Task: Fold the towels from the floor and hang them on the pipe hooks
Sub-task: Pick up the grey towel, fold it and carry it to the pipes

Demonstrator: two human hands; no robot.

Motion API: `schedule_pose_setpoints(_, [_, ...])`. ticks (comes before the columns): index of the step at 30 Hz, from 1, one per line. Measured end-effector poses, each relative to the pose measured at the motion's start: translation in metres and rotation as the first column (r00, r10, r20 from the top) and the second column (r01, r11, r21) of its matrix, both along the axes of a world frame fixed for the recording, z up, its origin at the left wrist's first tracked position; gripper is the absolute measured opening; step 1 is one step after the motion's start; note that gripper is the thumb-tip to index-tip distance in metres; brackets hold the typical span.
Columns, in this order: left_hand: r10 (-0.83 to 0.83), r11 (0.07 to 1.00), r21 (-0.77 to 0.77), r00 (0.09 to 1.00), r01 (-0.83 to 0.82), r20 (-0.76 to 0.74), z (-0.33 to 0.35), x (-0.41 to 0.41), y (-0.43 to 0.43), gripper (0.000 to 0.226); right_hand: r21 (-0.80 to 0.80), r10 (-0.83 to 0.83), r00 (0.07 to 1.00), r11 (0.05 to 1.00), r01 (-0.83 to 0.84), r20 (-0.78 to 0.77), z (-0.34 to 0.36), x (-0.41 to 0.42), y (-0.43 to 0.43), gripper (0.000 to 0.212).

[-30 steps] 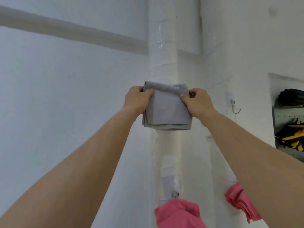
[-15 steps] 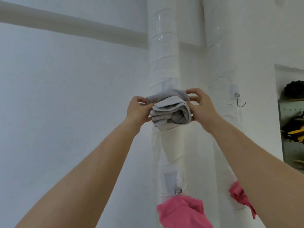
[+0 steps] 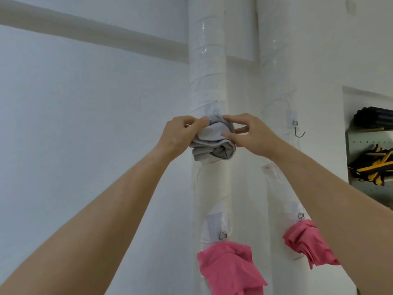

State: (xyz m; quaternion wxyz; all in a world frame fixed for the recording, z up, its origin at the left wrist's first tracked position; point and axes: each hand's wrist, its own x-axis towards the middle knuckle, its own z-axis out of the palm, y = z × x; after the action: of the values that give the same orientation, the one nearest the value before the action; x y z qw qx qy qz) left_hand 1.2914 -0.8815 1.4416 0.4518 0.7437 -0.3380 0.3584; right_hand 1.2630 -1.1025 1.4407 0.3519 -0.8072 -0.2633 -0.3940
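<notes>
A folded grey towel (image 3: 213, 144) is bunched against the left white pipe (image 3: 207, 67) at about head height. My left hand (image 3: 178, 136) pinches its upper left edge and my right hand (image 3: 247, 133) pinches its upper right edge. The hook behind the towel is hidden; only the top of its white pad shows. Lower on the same pipe, a pink towel (image 3: 228, 268) hangs from a metal hook (image 3: 222, 235). A second pink towel (image 3: 308, 244) hangs on the right pipe (image 3: 276, 67).
A bare metal hook (image 3: 298, 133) sticks out of the right pipe at the height of my hands. At the right edge a grey shelf (image 3: 370, 145) holds dark and yellow-black items. White wall fills the left side.
The flat folded grey towel got bunched up and both hands pushed it up against the left pipe. The view tilted slightly downward, showing more of the pink towels.
</notes>
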Motion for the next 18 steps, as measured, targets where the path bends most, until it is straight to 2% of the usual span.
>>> schedule_pose_setpoints(2, [0.092,0.99,0.099,0.991,-0.101,0.094,-0.001,-0.004,0.002,0.022,-0.051,-0.012,1.0,0.999,0.011,-0.023,0.002,-0.002,0.001,0.059])
schedule_pose_setpoints(3, [0.108,0.983,0.136,0.986,-0.125,0.127,-0.002,-0.004,0.003,0.026,-0.074,-0.019,0.999,0.997,0.016,-0.042,0.003,-0.003,0.001,0.06])
schedule_pose_setpoints(7, [0.167,0.917,0.318,0.955,-0.242,0.245,-0.005,-0.001,0.005,0.064,-0.17,-0.091,0.991,0.983,0.075,-0.093,0.006,-0.004,-0.001,0.078])
schedule_pose_setpoints(11, [0.198,0.841,0.422,0.919,-0.338,0.34,-0.005,0.003,0.0,0.07,-0.272,-0.187,0.98,0.942,0.197,0.065,0.003,0.008,0.001,0.077])
schedule_pose_setpoints(15, [0.278,0.78,0.437,0.874,-0.447,0.397,-0.002,0.01,-0.005,0.069,-0.264,-0.244,0.95,0.92,0.291,0.196,-0.003,0.018,0.007,0.073])
schedule_pose_setpoints(18, [0.319,0.735,0.451,0.845,-0.507,0.43,0.002,0.01,-0.009,0.065,-0.28,-0.301,0.924,0.889,0.362,0.236,-0.001,0.017,0.009,0.065])
